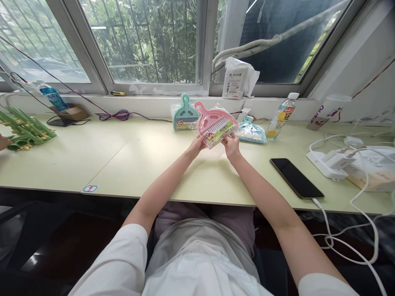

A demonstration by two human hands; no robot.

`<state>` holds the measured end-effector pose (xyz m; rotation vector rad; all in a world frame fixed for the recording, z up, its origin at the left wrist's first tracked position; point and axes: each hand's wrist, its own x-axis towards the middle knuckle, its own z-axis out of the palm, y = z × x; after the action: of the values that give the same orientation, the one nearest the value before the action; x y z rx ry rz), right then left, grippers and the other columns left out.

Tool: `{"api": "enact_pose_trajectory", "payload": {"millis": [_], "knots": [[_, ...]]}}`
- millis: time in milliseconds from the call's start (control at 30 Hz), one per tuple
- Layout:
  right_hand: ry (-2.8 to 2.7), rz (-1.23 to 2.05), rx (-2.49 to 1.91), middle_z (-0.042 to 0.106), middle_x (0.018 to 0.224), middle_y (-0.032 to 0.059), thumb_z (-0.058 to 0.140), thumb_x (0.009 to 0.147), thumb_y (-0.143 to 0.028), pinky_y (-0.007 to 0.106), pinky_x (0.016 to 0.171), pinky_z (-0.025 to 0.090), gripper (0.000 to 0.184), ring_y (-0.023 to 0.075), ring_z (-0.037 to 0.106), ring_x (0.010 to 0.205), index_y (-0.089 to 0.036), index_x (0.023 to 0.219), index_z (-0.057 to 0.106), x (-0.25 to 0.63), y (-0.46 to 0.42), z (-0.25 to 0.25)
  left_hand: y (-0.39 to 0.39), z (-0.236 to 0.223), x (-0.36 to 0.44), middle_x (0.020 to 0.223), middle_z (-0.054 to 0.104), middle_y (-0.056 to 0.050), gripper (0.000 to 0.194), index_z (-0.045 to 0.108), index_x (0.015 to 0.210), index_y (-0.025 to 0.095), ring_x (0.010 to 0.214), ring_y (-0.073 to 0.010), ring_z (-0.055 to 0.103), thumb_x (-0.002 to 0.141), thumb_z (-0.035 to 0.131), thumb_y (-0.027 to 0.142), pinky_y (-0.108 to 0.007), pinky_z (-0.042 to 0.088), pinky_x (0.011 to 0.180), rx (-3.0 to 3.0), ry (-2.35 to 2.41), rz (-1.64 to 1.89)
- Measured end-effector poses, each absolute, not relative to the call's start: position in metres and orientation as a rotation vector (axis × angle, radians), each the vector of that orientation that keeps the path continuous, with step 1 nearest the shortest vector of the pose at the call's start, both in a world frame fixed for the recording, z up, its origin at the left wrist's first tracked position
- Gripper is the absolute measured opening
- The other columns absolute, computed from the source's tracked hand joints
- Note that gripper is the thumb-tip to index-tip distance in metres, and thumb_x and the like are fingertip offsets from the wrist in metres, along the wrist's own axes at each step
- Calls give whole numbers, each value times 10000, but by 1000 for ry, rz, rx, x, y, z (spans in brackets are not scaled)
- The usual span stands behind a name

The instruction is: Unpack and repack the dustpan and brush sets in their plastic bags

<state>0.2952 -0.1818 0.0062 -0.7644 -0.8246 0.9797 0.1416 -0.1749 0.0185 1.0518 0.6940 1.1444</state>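
Observation:
A pink mini dustpan and brush set (pixel 212 120) in clear plastic wrapping is held up over the pale desk (pixel 129 164). My left hand (pixel 199 144) pinches the lower left edge of the package. My right hand (pixel 231 144) grips its lower right edge. Both hands have their fingers closed on the wrapping. Behind it a green wrapped dustpan set (pixel 184 113) leans near the window ledge, and a blue wrapped set (pixel 251 130) lies flat on the desk to the right.
A black phone (pixel 296 178) lies at right, cabled to white chargers (pixel 331 163) and a box. A drink bottle (pixel 280 117) stands by the blue set. Green clip hanger (pixel 24 129), another bottle (pixel 53 96) and wires sit at left; a tissue pack (pixel 236 80) on the sill.

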Motion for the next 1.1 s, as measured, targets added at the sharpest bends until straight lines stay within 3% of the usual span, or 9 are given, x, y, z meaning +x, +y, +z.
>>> {"api": "enact_pose_trajectory", "payload": {"millis": [267,400,700,1100], "knots": [[-778,995,-758,701,1029,22,718,703,-258,363,890,582,250,190,667,990,-229,930,616,297,-180,8,-177,25,138,902,706,-34,367,603,1045,178,717,-112,649,797,650,443,-226,510,686,1126,624,1116],[-807,1004,-780,705,1019,17,722,714,-272,367,905,576,240,190,665,1002,-233,925,614,299,-178,7,-174,22,137,868,696,-19,314,584,1022,165,660,-90,628,787,643,365,-237,508,705,1191,705,1125],[-807,1021,-775,705,1004,36,719,700,-246,389,913,569,238,200,674,976,-221,913,616,306,-174,3,-188,26,137,964,718,-102,452,490,1210,162,754,-194,704,850,594,414,-354,553,762,1456,696,1007],[-766,1088,-781,720,901,3,656,730,-174,324,826,592,182,166,694,864,-221,902,621,303,-181,11,-187,26,137,870,725,-94,330,519,1144,132,691,-196,705,865,552,304,-355,573,719,1484,742,1022]]}}
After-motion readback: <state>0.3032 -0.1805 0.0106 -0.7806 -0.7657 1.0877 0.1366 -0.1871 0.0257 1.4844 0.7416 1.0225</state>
